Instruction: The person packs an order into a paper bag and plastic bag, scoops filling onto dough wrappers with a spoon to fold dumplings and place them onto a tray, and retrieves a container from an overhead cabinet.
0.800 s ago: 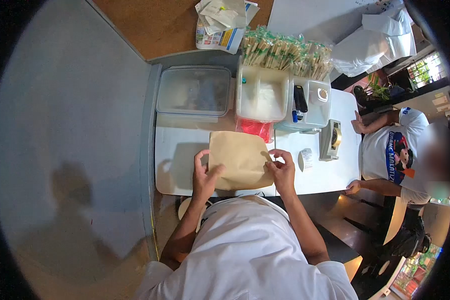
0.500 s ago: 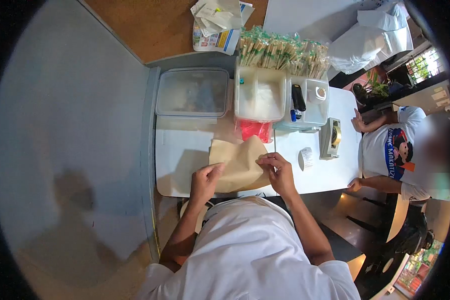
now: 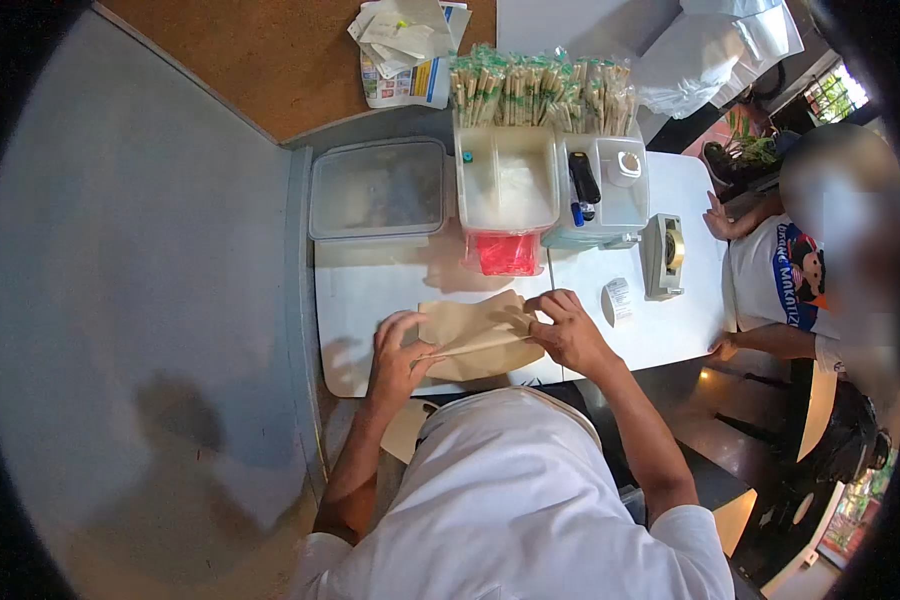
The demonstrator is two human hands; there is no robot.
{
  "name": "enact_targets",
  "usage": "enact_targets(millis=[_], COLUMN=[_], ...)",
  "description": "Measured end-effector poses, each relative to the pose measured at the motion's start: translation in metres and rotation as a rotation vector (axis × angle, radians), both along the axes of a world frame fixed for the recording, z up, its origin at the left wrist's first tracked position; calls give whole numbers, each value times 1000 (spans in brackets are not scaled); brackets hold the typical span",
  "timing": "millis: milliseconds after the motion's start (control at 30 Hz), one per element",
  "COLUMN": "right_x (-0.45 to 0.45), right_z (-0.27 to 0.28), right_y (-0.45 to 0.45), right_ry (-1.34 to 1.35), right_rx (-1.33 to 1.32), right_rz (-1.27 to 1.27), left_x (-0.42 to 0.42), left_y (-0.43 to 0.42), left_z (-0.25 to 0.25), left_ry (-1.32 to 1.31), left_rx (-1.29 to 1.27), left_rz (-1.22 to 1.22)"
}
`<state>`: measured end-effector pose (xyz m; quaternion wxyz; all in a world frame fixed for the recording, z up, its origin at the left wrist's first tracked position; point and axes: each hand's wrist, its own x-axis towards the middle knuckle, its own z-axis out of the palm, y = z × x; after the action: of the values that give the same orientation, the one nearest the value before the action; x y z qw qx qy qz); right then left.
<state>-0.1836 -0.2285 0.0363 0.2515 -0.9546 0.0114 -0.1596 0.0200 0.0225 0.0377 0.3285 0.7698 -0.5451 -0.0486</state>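
Two hands (image 3: 478,345) | brown paper (image 3: 475,345) between them | fingers partly curled, pinching its left and right edges

The paper (image 3: 482,350) is matt and creased. At 12 o'clock from it, the red bag (image 3: 507,255) is thin, shiny plastic. At 11 o'clock, the box (image 3: 378,190) is smooth, cloudy plastic. The table (image 3: 370,290) looks smooth. The shirt (image 3: 510,480) is matt cloth.
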Motion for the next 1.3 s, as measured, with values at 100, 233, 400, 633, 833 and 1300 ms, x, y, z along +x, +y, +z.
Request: enact_targets(millis=[100, 233, 400, 633, 833, 1300], right_x=[3, 3, -1, -47, -121, -17], right_z=[-4, -13, -19, -62, -217, -64], right_y=[-1, 1, 1, -54, -126, 87], right_ry=[4, 59, 80, -151, 464, -86], right_rx=[132, 279, 232, 609, 337, 1334], right_rz=[124, 183, 169, -377, -1422, -804], left_x=[19, 16, -43, -47, -41, -38], left_y=[13, 6, -75, -97, -110, -111], left_z=[-25, 7, 46, -2, 2, -1], left_ry=[214, 327, -77, -74, 138, 259], left_rx=[83, 380, 55, 153, 291, 321], left_rz=[-139, 28, -159, -233, -128, -170])
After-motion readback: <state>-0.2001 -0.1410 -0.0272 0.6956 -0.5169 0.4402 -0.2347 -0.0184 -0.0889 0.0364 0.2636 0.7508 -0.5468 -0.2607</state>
